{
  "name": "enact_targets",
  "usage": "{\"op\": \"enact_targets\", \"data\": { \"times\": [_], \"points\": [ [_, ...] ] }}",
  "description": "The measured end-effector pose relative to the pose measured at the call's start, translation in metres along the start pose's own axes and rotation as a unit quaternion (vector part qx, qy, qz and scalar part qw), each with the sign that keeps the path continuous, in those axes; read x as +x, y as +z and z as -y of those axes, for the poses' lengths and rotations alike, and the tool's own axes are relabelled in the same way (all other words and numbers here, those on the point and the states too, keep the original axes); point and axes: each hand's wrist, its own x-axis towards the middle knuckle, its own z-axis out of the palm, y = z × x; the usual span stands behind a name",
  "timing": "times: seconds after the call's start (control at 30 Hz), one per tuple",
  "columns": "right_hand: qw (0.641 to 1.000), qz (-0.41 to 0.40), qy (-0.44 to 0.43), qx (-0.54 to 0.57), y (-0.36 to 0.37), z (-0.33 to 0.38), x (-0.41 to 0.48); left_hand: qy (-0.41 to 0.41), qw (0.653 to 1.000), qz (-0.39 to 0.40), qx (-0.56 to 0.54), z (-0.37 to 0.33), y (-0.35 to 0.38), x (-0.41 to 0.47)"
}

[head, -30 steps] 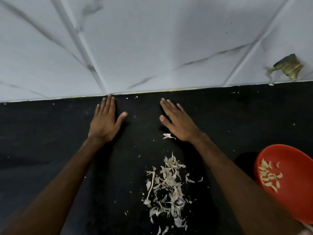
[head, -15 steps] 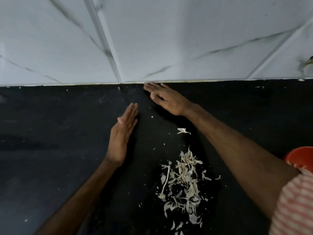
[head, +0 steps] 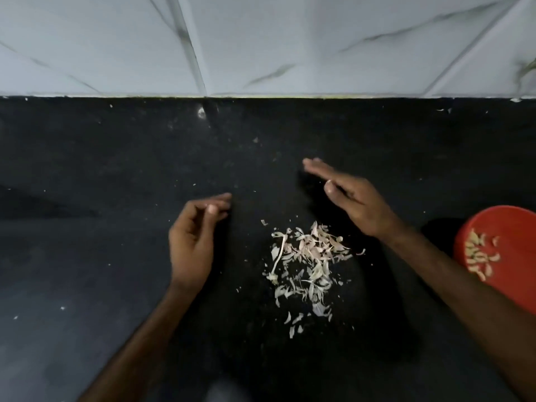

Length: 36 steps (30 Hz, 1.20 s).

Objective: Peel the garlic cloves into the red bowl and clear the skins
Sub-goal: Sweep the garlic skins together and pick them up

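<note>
A loose heap of pale garlic skins (head: 307, 262) lies on the black countertop (head: 101, 242). My left hand (head: 193, 242) stands on its edge to the left of the heap, fingers loosely curled and holding nothing. My right hand (head: 348, 198) is just behind the heap on the right, fingers straight and pointing left, palm side toward the skins. The red bowl (head: 510, 227) sits at the right edge, partly cut off, with several peeled garlic cloves (head: 478, 253) inside.
A white marble-patterned tiled wall (head: 261, 44) rises along the back of the counter. Tiny skin flecks (head: 200, 112) dot the dark surface near the wall and at the left.
Both hands have drawn back from the wall toward the heap. The stray skin behind the pile now lies with it. The left hand's fingers have curled; the bowl is back in view.
</note>
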Motion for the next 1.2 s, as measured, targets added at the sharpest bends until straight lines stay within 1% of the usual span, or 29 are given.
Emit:
{"op": "enact_targets", "data": {
  "times": [0.03,0.07,0.1,0.13,0.17,0.2,0.23,0.27,0.3,0.33,0.37,0.4,0.43,0.47,0.5,0.57,0.67,0.8,0.87,0.9,1.0,1.07,1.2],
  "points": [
    [0.998,-0.016,-0.003,-0.058,-0.005,-0.007,0.005,0.010,0.999,-0.021,0.042,0.004,-0.006,0.004],
    [0.993,-0.011,-0.007,-0.120,-0.003,-0.011,0.006,0.031,0.994,-0.006,0.102,0.007,-0.009,0.004],
    [0.985,0.005,-0.017,-0.169,0.002,-0.013,0.007,0.054,0.983,0.034,0.169,0.010,-0.008,0.005],
    [0.979,0.030,-0.030,-0.198,0.014,-0.011,0.003,0.075,0.963,0.090,0.242,0.012,-0.004,-0.002],
    [0.975,0.056,-0.046,-0.212,0.028,-0.006,-0.004,0.096,0.936,0.139,0.310,0.014,0.003,-0.010],
    [0.971,0.080,-0.064,-0.214,0.043,0.000,-0.014,0.114,0.910,0.174,0.358,0.014,0.012,-0.021],
    [0.971,0.098,-0.079,-0.205,0.056,0.007,-0.028,0.127,0.900,0.193,0.370,0.011,0.020,-0.035],
    [0.975,0.103,-0.079,-0.178,0.065,0.010,-0.041,0.130,0.905,0.205,0.350,0.008,0.028,-0.048],
    [0.985,0.087,-0.063,-0.132,0.069,0.014,-0.058,0.122,0.919,0.218,0.305,0.004,0.033,-0.062],
    [0.994,0.045,-0.045,-0.085,0.070,0.014,-0.073,0.103,0.937,0.229,0.242,0.002,0.034,-0.072],
    [0.998,-0.017,-0.026,-0.058,0.070,0.013,-0.089,0.073,0.957,0.232,0.158,0.000,0.034,-0.080],
    [0.995,-0.082,-0.006,-0.062,0.072,0.013,-0.107,0.044,0.974,0.212,0.065,-0.001,0.030,-0.088],
    [0.987,-0.128,0.018,-0.091,0.077,0.013,-0.124,0.024,0.986,0.167,-0.009,-0.002,0.025,-0.092],
    [0.979,-0.146,0.041,-0.136,0.088,0.015,-0.141,0.013,0.993,0.109,-0.054,-0.002,0.018,-0.095],
    [0.970,-0.141,0.059,-0.187,0.102,0.020,-0.154,0.009,0.996,0.056,-0.075,-0.002,0.012,-0.097],
    [0.951,-0.125,0.092,-0.268,0.138,0.032,-0.164,0.012,0.997,-0.006,-0.078,0.004,-0.001,-0.100],
    [0.932,-0.177,0.134,-0.285,0.174,0.048,-0.132,0.031,0.996,-0.037,-0.069,0.013,-0.009,-0.101],
    [0.916,-0.231,0.151,-0.291,0.175,0.056,-0.061,0.045,0.992,-0.060,-0.106,0.020,-0.010,-0.104],
    [0.911,-0.237,0.142,-0.306,0.169,0.053,-0.033,0.035,0.989,-0.066,-0.124,0.022,-0.011,-0.107],
    [0.913,-0.233,0.125,-0.311,0.164,0.050,-0.021,0.026,0.988,-0.073,-0.133,0.021,-0.010,-0.106],
    [0.916,-0.230,0.002,-0.328,0.160,0.044,-0.005,-0.008,0.981,-0.098,-0.166,0.012,-0.010,-0.104],
    [0.900,-0.258,-0.050,-0.349,0.160,0.040,-0.006,-0.041,0.972,-0.118,-0.200,0.007,-0.009,-0.101],
    [0.858,-0.290,-0.083,-0.417,0.164,0.035,-0.027,-0.094,0.951,-0.133,-0.263,0.007,-0.009,-0.095]
  ]
}}
